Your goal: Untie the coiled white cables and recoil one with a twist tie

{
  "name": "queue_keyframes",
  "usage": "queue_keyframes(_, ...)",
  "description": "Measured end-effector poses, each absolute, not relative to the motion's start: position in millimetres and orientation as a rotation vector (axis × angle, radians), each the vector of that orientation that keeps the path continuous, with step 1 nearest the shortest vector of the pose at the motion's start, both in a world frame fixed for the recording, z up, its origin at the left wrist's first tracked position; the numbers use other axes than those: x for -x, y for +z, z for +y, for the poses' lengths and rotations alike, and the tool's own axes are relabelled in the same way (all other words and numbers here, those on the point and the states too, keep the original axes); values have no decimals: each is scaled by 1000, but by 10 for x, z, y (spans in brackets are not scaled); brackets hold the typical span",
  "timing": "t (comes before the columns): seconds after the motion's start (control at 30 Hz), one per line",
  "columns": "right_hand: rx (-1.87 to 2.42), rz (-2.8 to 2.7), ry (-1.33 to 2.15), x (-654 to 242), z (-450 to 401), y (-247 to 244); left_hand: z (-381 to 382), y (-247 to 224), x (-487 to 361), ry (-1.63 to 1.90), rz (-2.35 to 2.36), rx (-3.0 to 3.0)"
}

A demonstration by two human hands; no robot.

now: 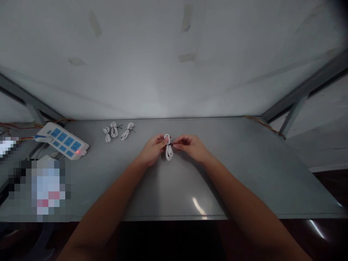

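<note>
Near the middle of the grey table (174, 188), a coiled white cable (169, 153) is pinched in my left hand (153, 148), thumb on its upper loops. A thin black twist tie (170, 144) runs around the waist of the coil. The fingertips of my right hand (191, 145) are closed on the end of that tie, just right of the cable. Three more white cable bundles, a left one (107, 134), a middle one (114, 129) and a right one (128, 131), lie farther back on the left, with dark ties around them.
A white power strip (66, 141) with blue sockets and a lit red light lies at the left, a plug in its end. A blurred-out patch (47, 188) covers the table's left front. Metal frame bars (293, 112) stand at both sides, and a pale wall (152, 72) rises behind.
</note>
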State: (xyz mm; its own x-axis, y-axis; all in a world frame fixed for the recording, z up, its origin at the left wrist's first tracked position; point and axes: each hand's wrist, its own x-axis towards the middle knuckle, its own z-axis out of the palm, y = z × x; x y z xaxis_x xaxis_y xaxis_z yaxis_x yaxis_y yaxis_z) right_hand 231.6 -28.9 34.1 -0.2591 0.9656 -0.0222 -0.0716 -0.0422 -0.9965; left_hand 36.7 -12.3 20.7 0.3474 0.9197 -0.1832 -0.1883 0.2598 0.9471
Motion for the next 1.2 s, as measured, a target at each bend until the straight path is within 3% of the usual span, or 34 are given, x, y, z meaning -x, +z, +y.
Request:
queue_keyframes(0.27, 1084, -1312, 1369, -2330, -289, 396, -178, 217, -405, 740, 928, -1210)
queue_keyframes(0.5, 1154, -1527, 1055, -2244, -442, 490, -162, 240, -405, 922, 1219, -1220)
queue_keyframes(0.67, 1161, -1481, 1096, -2263, -378, 416, -153, 226, -417, 1033, 1119, -944)
queue_keyframes(0.83, 1143, -1308, 1230, -2302, -302, 337, -194, 275, -428, 894, 911, -875)
queue_keyframes(1.0, 1084, -1286, 1278, -2328, -325, 401, -232, 364, -423, 659, 860, -986)
queue_keyframes(1.2, 1069, -1449, 1148, -2262, -433, 498, -222, 412, -367, 662, 1015, -1283)
